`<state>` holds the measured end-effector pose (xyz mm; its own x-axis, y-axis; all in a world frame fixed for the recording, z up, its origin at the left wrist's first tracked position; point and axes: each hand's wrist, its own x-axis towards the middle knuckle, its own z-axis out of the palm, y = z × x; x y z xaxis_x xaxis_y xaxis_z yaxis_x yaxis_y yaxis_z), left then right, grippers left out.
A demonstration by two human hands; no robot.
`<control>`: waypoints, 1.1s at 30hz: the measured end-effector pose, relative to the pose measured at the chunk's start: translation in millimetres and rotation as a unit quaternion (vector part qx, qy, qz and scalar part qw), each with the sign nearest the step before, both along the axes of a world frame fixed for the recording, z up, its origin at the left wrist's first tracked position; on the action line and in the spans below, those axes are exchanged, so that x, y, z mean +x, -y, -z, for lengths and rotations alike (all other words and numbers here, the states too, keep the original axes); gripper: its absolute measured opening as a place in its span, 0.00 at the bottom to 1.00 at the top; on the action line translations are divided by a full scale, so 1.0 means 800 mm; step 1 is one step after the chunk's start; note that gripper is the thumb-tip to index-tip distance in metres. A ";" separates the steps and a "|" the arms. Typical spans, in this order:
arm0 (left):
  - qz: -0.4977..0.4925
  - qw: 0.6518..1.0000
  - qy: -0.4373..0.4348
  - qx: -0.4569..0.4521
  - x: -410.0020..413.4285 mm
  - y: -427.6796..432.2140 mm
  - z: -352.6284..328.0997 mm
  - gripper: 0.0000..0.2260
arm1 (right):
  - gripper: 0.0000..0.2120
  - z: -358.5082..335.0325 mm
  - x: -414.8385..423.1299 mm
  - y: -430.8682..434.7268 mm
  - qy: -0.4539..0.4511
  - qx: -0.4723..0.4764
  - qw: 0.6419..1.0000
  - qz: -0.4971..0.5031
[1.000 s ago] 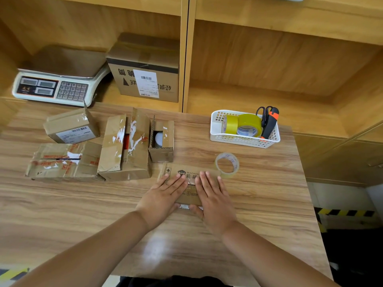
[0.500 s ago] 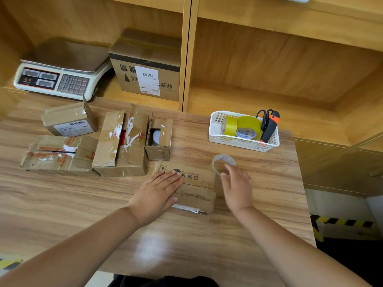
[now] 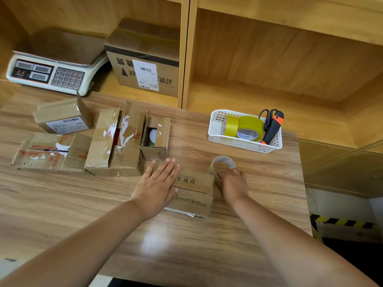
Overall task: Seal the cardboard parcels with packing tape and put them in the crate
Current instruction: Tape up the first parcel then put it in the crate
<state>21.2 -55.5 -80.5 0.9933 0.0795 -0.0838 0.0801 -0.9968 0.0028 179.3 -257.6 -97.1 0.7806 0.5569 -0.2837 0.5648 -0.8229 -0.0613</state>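
Hands part company over a flat cardboard parcel (image 3: 192, 192) on the wooden surface (image 3: 62, 204): where both palms pressed its flaps a second ago, the right hand (image 3: 231, 184) has moved off to the clear tape roll (image 3: 222, 163) lying just beyond the parcel's right edge, fingers closing around the roll's near rim. Taping looks about to start; no strip is on the seam yet. The left hand (image 3: 157, 185) stays flat and spread, unclenched, palm pinning the parcel's left half, forearm stretched low across the surface. More parcels (image 3: 116, 141) wait beyond and left of that hand, several with flaps open. A white basket (image 3: 244, 141) of yellow tape sits beyond the right hand. No crate is in view.
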 end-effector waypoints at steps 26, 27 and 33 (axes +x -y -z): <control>-0.062 0.944 0.061 -0.317 0.026 -0.026 -0.083 0.27 | 0.15 -0.098 -0.073 0.010 -0.206 0.522 0.779 0.281; -0.063 0.932 0.073 -0.348 0.030 -0.025 -0.094 0.24 | 0.16 -0.100 -0.080 0.005 -0.214 0.531 0.772 0.276; -0.066 0.878 0.086 -0.466 0.040 -0.025 -0.132 0.28 | 0.15 -0.104 -0.118 -0.028 -0.242 0.585 0.727 0.264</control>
